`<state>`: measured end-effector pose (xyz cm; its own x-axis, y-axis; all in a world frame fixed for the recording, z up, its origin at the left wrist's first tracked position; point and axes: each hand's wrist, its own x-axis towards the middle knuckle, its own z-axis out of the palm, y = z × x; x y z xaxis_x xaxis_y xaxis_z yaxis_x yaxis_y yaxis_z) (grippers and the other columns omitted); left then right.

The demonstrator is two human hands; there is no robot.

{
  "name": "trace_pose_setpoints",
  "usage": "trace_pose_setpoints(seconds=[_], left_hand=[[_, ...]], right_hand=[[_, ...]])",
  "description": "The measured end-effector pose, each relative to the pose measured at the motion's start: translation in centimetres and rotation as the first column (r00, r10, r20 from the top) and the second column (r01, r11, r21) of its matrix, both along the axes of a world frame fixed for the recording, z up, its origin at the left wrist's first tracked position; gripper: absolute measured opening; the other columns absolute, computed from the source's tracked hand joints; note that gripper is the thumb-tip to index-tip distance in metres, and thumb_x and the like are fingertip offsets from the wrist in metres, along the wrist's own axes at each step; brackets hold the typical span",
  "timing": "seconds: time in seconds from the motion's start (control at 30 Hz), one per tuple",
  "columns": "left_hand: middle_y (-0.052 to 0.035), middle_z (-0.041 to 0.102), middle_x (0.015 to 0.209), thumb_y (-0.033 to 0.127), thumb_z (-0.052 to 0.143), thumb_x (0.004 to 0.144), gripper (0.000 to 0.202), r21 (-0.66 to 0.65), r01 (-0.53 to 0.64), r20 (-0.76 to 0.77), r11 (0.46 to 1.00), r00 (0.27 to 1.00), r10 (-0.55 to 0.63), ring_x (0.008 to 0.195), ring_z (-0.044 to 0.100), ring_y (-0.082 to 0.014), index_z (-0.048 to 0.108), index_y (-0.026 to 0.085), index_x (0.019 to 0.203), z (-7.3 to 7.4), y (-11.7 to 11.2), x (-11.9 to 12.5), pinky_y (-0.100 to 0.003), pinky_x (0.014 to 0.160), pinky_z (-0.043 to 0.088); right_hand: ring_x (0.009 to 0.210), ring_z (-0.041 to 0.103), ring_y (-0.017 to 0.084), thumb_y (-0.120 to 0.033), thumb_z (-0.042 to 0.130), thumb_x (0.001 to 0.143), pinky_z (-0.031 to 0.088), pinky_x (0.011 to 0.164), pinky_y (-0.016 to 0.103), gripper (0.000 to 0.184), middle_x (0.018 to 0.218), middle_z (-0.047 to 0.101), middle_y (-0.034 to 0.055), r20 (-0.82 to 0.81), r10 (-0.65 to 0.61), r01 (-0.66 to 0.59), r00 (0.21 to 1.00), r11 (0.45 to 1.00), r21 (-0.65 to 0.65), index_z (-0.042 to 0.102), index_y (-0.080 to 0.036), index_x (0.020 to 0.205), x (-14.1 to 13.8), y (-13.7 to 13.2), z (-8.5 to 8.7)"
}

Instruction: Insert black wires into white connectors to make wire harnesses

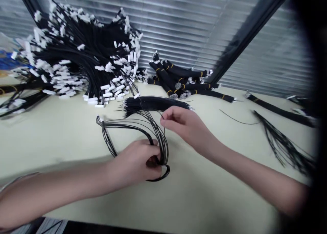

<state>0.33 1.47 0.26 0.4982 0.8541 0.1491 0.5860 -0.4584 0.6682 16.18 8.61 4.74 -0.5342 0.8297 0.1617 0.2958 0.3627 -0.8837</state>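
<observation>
My left hand is closed round a looped bundle of thin black wires above the table. Part of the bundle bends out to the left, while other strands fan upward and a small loop hangs below the fingers. To the upper right, my right hand pinches a single black wire between thumb and forefinger. Just behind both hands lies a thick bundle of cut black wires with bare silvery ends.
A large heap of black cables with white connectors fills the back left. Taped black wire bundles are piled at the back middle. Loose black wires lie at the right on the pale table. Window blinds stand behind.
</observation>
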Motion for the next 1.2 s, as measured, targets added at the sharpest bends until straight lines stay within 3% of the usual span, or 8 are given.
trace_pose_setpoints(seconds=[0.1,0.2,0.3,0.43,0.6,0.77,0.93,1.2], left_hand=[[0.0027,0.051,0.062,0.01,0.054,0.067,0.01,-0.002,-0.007,0.014,1.0,1.0,0.007,0.058,0.047,-0.0106,0.052,0.017,0.061,0.1,0.0,0.1,-0.02,0.051,0.034],[0.0029,0.051,0.063,0.009,0.055,0.066,0.01,-0.018,-0.001,0.026,1.0,1.0,0.001,0.056,0.046,-0.0099,0.051,0.017,0.061,0.1,0.1,0.1,-0.019,0.05,0.034],[0.0034,0.051,0.063,0.008,0.055,0.065,0.01,-0.02,0.001,0.03,1.0,1.0,-0.001,0.057,0.046,-0.0094,0.052,0.017,0.061,0.0,0.0,0.1,-0.018,0.051,0.034],[0.0034,0.05,0.06,0.01,0.055,0.066,0.009,0.003,-0.01,0.008,1.0,1.0,0.01,0.056,0.045,-0.0102,0.052,0.017,0.06,-0.2,0.0,0.0,-0.02,0.05,0.033],[0.0005,0.056,0.066,0.008,0.053,0.066,0.009,0.006,0.01,-0.002,1.0,1.0,-0.01,0.061,0.05,-0.0125,0.057,0.016,0.065,-0.1,-0.2,0.1,-0.021,0.054,0.039],[0.0013,0.055,0.064,0.009,0.053,0.068,0.008,0.017,-0.002,-0.02,1.0,1.0,0.002,0.058,0.049,-0.0119,0.057,0.016,0.065,0.0,-0.2,0.1,-0.02,0.052,0.037],[0.0021,0.053,0.064,0.01,0.054,0.068,0.008,0.043,-0.001,-0.013,0.999,1.0,0.002,0.059,0.048,-0.0115,0.055,0.017,0.065,-0.2,-0.2,0.1,-0.02,0.051,0.036],[0.0031,0.051,0.061,0.011,0.056,0.069,0.008,0.055,-0.01,-0.009,0.998,1.0,0.011,0.056,0.048,-0.0113,0.055,0.017,0.064,-0.2,-0.1,0.0,-0.02,0.05,0.035]], right_hand=[[0.063,0.045,0.009,-0.025,0.057,0.081,0.036,0.06,0.023,0.016,0.067,0.051,-0.0022,-0.078,0.012,-0.022,0.997,0.991,-0.128,0.056,-0.016,0.068,-1.3,2.8,1.2],[0.063,0.046,0.009,-0.027,0.054,0.082,0.036,0.057,0.022,0.02,0.068,0.052,-0.0008,-0.094,0.042,-0.046,0.995,0.998,-0.039,0.054,-0.015,0.065,-2.4,5.2,2.0],[0.071,0.054,0.01,-0.027,0.046,0.086,0.041,0.062,0.021,0.019,0.08,0.063,0.0024,0.231,0.099,-0.147,0.968,0.969,0.2,0.061,-0.016,0.084,-3.5,7.3,2.5],[0.08,0.058,0.012,-0.021,0.043,0.087,0.041,0.068,0.022,0.024,0.089,0.067,0.0024,0.584,0.009,-0.274,0.812,0.889,0.368,0.066,-0.018,0.087,-3.3,8.8,2.9],[0.065,0.057,0.017,-0.01,0.051,0.074,0.035,0.058,0.027,0.017,0.069,0.064,0.0064,0.783,-0.187,-0.295,0.593,0.855,0.427,0.064,-0.014,0.065,0.8,8.4,2.6],[0.077,0.061,0.023,-0.016,0.057,0.077,0.038,0.063,0.029,0.009,0.08,0.067,0.0118,0.846,-0.333,-0.304,0.416,0.826,0.474,0.065,-0.013,0.078,3.7,7.8,0.0],[0.08,0.062,0.024,-0.009,0.046,0.084,0.04,0.067,0.031,0.017,0.086,0.067,0.0156,0.845,-0.402,-0.313,0.354,0.8,0.512,0.063,-0.01,0.088,3.6,8.2,-1.8],[0.083,0.063,0.026,-0.015,0.052,0.085,0.042,0.068,0.032,0.013,0.09,0.066,0.0171,0.868,-0.384,-0.331,0.315,0.812,0.48,0.061,-0.009,0.092,3.8,7.6,-1.6]])
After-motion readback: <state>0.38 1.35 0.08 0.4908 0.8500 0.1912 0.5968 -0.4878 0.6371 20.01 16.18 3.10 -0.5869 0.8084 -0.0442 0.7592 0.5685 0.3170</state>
